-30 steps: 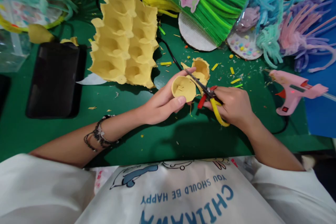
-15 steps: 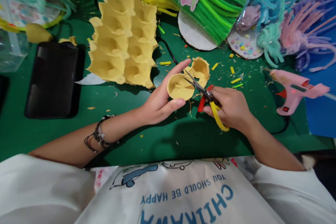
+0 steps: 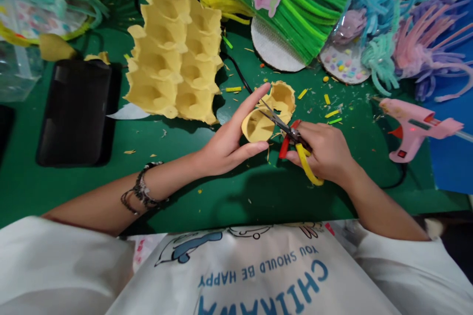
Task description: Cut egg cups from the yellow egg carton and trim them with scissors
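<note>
My left hand (image 3: 236, 140) holds a yellow carton cup (image 3: 258, 130) between its thumb and fingers, the opening facing up. My right hand (image 3: 323, 150) is wrapped round scissors (image 3: 305, 163) with one red and one yellow handle. Their blades point up and left, over the right rim of the cup. Just behind the blades, a second yellow carton cup piece (image 3: 284, 96) with a ragged rim lies on the green table (image 3: 221, 202).
A yellow egg carton (image 3: 173, 59) lies behind my left hand, a black phone-like object (image 3: 77, 113) at the left. At the right is a pink glue gun (image 3: 417, 125). Green pipe cleaners (image 3: 310, 19) and a white disc (image 3: 275, 47) lie at the back. Yellow scraps dot the table.
The cup in my left hand has shifted slightly right and tilted, with more shadow inside. My left fingers have moved a little to the right. My right hand and the scissors have hardly moved.
</note>
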Action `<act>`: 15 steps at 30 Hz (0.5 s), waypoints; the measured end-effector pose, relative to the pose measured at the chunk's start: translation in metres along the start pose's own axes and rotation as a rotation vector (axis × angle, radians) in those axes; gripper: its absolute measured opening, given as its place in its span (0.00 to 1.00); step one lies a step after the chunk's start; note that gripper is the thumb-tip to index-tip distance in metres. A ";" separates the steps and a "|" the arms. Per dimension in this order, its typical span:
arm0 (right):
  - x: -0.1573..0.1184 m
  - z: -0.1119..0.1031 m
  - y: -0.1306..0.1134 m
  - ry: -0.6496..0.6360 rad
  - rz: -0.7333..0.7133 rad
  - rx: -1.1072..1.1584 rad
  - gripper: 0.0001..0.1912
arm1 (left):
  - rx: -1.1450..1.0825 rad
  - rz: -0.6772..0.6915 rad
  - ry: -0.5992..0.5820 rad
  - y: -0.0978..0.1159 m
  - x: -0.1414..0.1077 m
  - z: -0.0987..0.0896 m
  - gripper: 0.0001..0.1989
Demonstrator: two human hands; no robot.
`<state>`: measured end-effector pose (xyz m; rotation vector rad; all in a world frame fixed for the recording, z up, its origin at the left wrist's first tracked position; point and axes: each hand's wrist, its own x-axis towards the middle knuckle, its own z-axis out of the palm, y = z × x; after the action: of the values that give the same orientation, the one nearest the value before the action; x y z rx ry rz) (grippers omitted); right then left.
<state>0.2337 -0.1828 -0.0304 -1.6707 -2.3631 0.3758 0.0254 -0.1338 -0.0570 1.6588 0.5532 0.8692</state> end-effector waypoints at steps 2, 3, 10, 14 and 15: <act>0.000 0.000 0.001 0.010 0.012 0.001 0.29 | 0.026 0.008 -0.007 0.001 0.001 0.000 0.33; 0.000 0.000 0.002 0.020 0.021 0.003 0.29 | 0.016 0.007 -0.009 0.001 0.002 0.001 0.31; 0.001 -0.003 0.008 0.098 0.054 0.001 0.32 | 0.053 0.098 -0.052 -0.007 0.004 -0.002 0.19; 0.001 -0.003 0.009 0.100 0.059 -0.009 0.32 | 0.418 0.210 -0.048 -0.006 0.006 -0.005 0.20; 0.001 -0.003 0.010 0.100 0.059 -0.011 0.32 | 0.485 0.209 -0.057 -0.006 0.006 -0.005 0.22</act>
<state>0.2428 -0.1786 -0.0309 -1.7253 -2.2527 0.2829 0.0257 -0.1246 -0.0605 2.2062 0.5891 0.8787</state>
